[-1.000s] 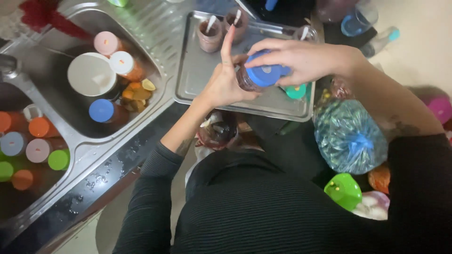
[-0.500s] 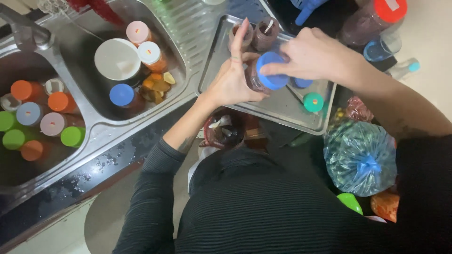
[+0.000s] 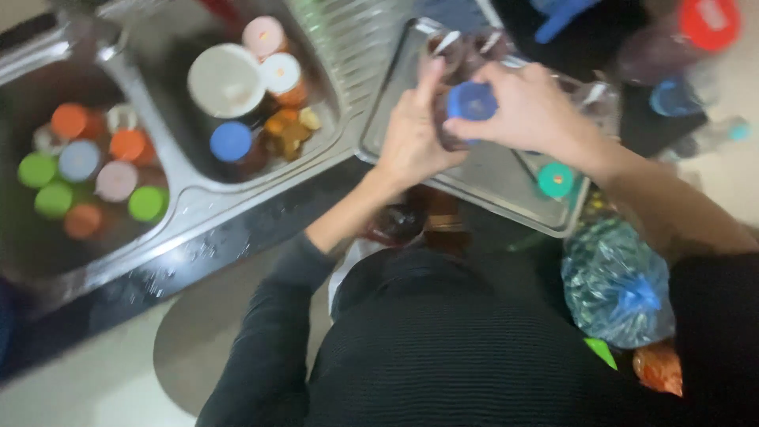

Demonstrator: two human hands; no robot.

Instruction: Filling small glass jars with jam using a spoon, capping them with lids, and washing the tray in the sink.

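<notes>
My left hand (image 3: 413,134) wraps around the side of a small dark jar (image 3: 447,126) held over a steel tray (image 3: 482,174). My right hand (image 3: 528,107) grips the jar's blue lid (image 3: 472,101) from above. A teal lid (image 3: 556,179) lies on the tray just below my right wrist. More dark jars (image 3: 462,47) stand at the tray's far end. The picture is blurred by motion.
A double steel sink (image 3: 186,202) on the left holds several jars with orange, green, pink, blue and white lids (image 3: 225,79). A blue plastic bag (image 3: 617,285) sits at lower right. A red-lidded container (image 3: 708,24) stands at top right.
The view has shifted so the sink and tray slid right and down. Both hands stay on the blue-lidded jar, and my right hand has turned slightly on the lid.
</notes>
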